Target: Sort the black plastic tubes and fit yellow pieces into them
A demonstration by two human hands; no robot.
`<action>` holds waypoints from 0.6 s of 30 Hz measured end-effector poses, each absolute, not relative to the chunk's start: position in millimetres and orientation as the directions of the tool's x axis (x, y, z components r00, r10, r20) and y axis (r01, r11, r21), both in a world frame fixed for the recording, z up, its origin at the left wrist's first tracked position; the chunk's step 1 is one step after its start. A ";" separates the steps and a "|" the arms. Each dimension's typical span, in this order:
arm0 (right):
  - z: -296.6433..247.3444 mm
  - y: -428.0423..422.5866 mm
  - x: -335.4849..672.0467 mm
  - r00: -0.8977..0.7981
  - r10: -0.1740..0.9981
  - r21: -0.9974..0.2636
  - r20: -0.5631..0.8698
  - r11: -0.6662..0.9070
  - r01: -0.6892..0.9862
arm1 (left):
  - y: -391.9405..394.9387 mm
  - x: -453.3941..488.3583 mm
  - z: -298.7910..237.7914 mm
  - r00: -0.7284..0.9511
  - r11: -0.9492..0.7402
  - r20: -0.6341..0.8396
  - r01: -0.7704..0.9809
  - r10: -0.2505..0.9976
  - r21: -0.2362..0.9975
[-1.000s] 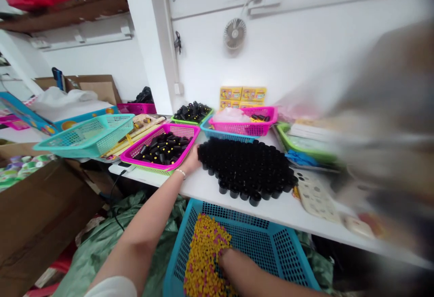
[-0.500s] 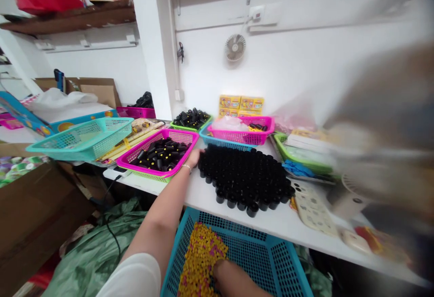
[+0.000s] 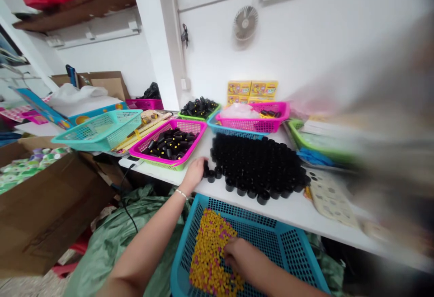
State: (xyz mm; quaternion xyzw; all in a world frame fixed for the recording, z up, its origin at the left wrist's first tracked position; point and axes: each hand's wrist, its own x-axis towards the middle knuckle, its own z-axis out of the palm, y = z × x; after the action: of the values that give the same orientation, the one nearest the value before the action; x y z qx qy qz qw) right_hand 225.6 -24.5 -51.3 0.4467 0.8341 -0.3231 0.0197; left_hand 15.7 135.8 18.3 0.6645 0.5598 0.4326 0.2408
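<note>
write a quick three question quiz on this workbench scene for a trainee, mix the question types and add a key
1. True or false: the right hand reaches into the blue basket that holds yellow and pink pieces.

2. Which is the left hand nearest to?
A) the fan on the wall
B) the black cylinders on the white table
C) the yellow boxes against the wall

3. Fill in the blank: the pale bracelet is worn on the person's ____ side.

Key: 1. True. 2. B. 3. left.
</note>
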 end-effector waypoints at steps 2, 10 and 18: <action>-32.5 -22.9 219.9 -0.638 0.731 -0.604 -0.242 0.401 0.689 | 127.7 25.2 17.9 -0.004 -0.260 0.314 0.549 0.949 0.794; 45.4 4.0 210.8 -0.592 0.797 -0.730 0.116 0.473 0.493 | 107.0 7.2 21.9 0.000 -0.315 0.381 0.561 0.925 0.765; 85.0 95.1 173.0 -0.558 0.784 -0.390 0.272 0.620 0.680 | 74.7 2.6 -10.1 -0.024 -0.289 0.400 0.654 0.916 0.699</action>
State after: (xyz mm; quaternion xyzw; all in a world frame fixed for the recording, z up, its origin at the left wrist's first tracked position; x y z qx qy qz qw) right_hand 173.0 95.1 85.0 0.4185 0.8744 -0.1209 -0.2135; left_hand 2.6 74.7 -10.1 0.6815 0.5761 0.4242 0.1543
